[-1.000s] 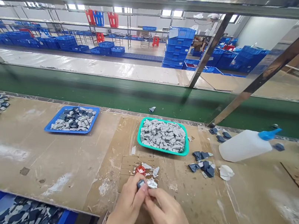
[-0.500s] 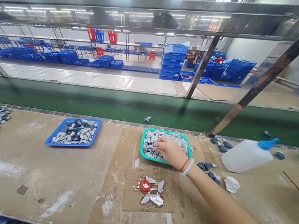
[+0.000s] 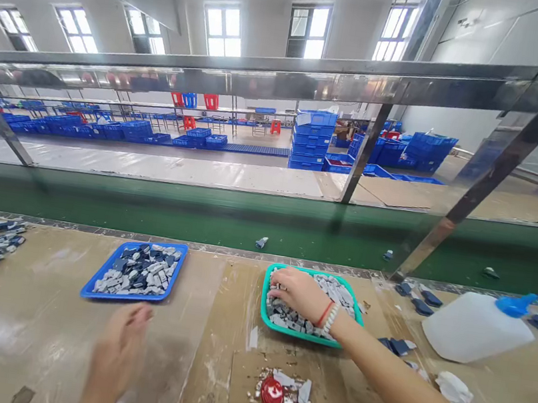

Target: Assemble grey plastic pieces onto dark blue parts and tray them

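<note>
Your right grip (image 3: 296,294) presses curled fingers into the gray pieces (image 3: 340,300) in the teal tray (image 3: 302,336), and you cannot tell if it pinches any; your left grip (image 3: 117,357), too blurred to read, sits above the bench (image 3: 213,301) near the blue tray (image 3: 130,299)

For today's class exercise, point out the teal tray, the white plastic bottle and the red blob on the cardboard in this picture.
Teal plastic tray (image 3: 297,334): head view, on its front rim.
White plastic bottle (image 3: 475,330): head view, on its body.
Red blob (image 3: 272,393): head view, on its middle.
</note>
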The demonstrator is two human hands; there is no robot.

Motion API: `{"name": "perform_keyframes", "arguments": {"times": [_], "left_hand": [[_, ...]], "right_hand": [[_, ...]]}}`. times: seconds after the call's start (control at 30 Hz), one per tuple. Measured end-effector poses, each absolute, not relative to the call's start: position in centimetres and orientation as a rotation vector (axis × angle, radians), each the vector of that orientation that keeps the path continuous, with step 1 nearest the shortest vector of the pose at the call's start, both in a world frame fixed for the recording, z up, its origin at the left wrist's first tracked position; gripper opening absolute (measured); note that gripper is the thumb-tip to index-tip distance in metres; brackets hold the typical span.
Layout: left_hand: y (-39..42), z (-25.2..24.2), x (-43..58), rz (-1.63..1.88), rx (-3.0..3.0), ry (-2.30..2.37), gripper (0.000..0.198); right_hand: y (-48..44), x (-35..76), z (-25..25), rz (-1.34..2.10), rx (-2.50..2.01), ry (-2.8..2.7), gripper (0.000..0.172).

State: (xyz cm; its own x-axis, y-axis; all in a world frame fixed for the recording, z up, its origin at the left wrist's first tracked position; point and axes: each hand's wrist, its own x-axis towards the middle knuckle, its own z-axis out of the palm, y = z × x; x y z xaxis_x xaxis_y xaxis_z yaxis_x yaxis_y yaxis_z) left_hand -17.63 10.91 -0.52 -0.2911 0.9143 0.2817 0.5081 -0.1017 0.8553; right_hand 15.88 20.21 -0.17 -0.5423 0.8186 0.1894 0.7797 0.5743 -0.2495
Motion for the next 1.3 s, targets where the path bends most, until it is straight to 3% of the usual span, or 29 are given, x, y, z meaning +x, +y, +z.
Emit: {"name": "perform_keyframes", "arguments": {"times": [0.13,0.23,0.47,0.6,0.73,0.9,1.03,1.3], "left_hand": [[19.7,1.8,-9.3,1.328,1.679,1.499,0.025],[22.8,2.9,-5.2,1.299,1.708,1.381,0.03],[24.2,4.7,-1.1,1.167,1.711,1.279,0.035],[23.3,5.2,-1.0,1.1,1.677,1.293,0.043],[22.3,6.1,-2.2,1.077,1.64,1.319,0.035],[18.6,4.6,-6.5,1.117,1.563,1.327,0.03],[11.1,-0.1,-10.0,1.202,1.279,1.156,0.046],[-0.5,-5.5,-8.3,1.19,0.5,1.097,0.042]], "right_hand": [[15.4,18.7,0.7,0.483,-1.278,-2.28,0.013],[10.5,21.2,-1.4,0.707,-1.277,-2.152,0.012],[2.0,24.8,-10.9,0.048,-1.57,-2.009,0.026],[1.2,25.9,-10.7,0.144,-1.559,-1.982,0.027],[1.4,26.6,-8.9,0.235,-1.474,-1.951,0.025],[1.1,24.5,-7.4,0.404,-1.427,-1.706,0.025],[0.6,21.4,-6.5,0.509,-1.375,-1.711,0.028],[-0.9,17.9,-8.2,0.23,-1.378,-1.903,0.024]]}}
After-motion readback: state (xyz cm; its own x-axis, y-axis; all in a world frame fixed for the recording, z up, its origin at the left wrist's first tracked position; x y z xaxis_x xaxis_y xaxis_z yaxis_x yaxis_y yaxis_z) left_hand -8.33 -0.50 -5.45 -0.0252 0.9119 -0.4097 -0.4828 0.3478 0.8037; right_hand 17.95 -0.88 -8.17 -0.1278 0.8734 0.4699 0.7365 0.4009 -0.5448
